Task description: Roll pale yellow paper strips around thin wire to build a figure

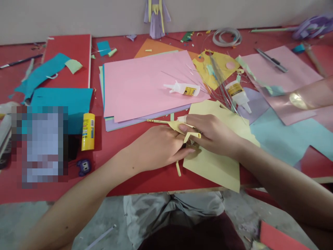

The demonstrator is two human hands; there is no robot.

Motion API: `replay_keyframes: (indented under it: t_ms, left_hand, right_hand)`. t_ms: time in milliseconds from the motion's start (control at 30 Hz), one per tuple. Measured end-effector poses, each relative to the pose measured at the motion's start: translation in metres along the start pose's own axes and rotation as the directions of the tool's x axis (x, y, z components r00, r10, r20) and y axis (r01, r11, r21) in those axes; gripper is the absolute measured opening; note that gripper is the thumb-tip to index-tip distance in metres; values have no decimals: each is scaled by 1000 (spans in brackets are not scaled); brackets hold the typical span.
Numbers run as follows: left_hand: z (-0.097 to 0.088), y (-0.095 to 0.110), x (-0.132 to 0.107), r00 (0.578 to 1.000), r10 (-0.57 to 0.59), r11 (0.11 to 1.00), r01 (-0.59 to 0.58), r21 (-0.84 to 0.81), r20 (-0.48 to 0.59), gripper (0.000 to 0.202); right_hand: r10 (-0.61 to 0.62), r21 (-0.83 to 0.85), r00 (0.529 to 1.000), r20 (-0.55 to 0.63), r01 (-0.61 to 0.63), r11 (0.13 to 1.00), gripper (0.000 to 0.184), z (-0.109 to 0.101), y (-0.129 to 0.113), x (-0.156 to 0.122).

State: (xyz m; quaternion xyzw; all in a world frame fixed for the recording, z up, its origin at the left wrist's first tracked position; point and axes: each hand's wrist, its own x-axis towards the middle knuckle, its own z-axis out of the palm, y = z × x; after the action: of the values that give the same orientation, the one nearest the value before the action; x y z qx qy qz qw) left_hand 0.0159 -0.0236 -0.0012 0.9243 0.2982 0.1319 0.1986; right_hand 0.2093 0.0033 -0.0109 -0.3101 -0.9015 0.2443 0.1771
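Note:
My left hand (158, 147) and my right hand (210, 133) meet over a pale yellow paper sheet (215, 163) at the table's front edge. Both pinch a small folded yellow paper piece (182, 127) wound on a thin stick (157, 121) that points left. My right fingers curl over the piece from above; my left fingers close on it from below. A narrow yellow strip (178, 169) hangs beneath the hands.
A stack of pink paper (145, 83) lies behind the hands with a small glue bottle (183, 89) on it; a second glue bottle (238, 93) sits to the right among thin wires. A yellow glue stick (88, 131) and teal paper (61, 100) lie left. Another person's arm (309, 97) reaches in at right.

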Motion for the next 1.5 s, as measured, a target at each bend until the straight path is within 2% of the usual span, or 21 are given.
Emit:
replay_keyframes:
  t_ms: [167, 300, 400, 533, 700, 900, 1067, 1233, 1400, 1500]
  left_hand:
    - [1, -2, 0, 999, 40, 998, -39, 56, -21, 27]
    - [4, -1, 0, 976, 174, 977, -155, 149, -128, 27]
    - [5, 0, -1, 962, 211, 967, -179, 184, -175, 26]
    - [5, -2, -2, 958, 239, 947, -194, 255, -160, 25]
    - [2, -7, -1, 960, 230, 936, -174, 305, -159, 20]
    - [-2, -8, -3, 982, 146, 954, -106, 282, -124, 23]
    - [-5, -8, -3, 964, 193, 914, -109, 391, -182, 21]
    - [-6, -9, -1, 932, 276, 857, -128, 499, -235, 16]
    - [-8, -9, 0, 911, 299, 843, -113, 526, -283, 15]
    - [-9, -9, 0, 907, 301, 853, -116, 509, -296, 19]
  right_hand:
    - [-11, -12, 1000, -23, 11, 1000, 27, 1, -1, 0]
    - [-15, -58, 998, -67, 11, 998, 26, 3, -1, -4]
    - [-109, -79, 985, -137, 98, 992, 20, 3, 1, -8]
    - [-189, -56, 965, -181, 182, 982, 19, 4, 3, -10]
    - [-151, -81, 946, -287, 133, 988, 16, 6, 3, -7]
    - [-55, -29, 902, -429, 48, 998, 7, 5, 1, -7]
    - [-14, 40, 895, -446, 35, 999, 7, 5, -2, -6]
    - [-49, -35, 883, -466, 37, 999, 17, 8, -2, -6]
    - [-59, 35, 901, -430, 82, 996, 11, 5, -3, -6]
    - [-64, 68, 898, -436, 104, 992, 17, 4, -3, -6]
